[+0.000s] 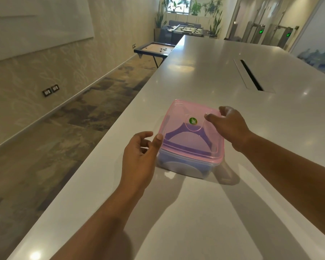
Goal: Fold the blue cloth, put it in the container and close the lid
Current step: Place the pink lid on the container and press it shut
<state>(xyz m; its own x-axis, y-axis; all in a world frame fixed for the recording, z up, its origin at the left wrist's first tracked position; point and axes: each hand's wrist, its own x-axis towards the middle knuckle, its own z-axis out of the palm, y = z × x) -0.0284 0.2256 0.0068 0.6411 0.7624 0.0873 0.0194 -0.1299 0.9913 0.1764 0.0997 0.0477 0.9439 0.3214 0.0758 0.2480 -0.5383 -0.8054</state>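
Observation:
A clear square container [178,167] stands on the white table [204,212] in front of me. Its translucent pink lid [178,117] with a green round sticker lies flat on top. The blue cloth [186,143] shows through the lid and walls, lying inside. My left hand [139,156] hovers at the container's left side, fingers curled and apart, thumb tip close to the lid's edge, holding nothing. My right hand [229,124] hangs over the lid's right rear corner, fingers loosely spread, with nothing in it.
The table's left edge [109,139] drops to a carpeted floor. A long cable slot [251,76] is set into the tabletop at the far right. A carrom board [154,48] and a foosball table [188,30] stand far behind.

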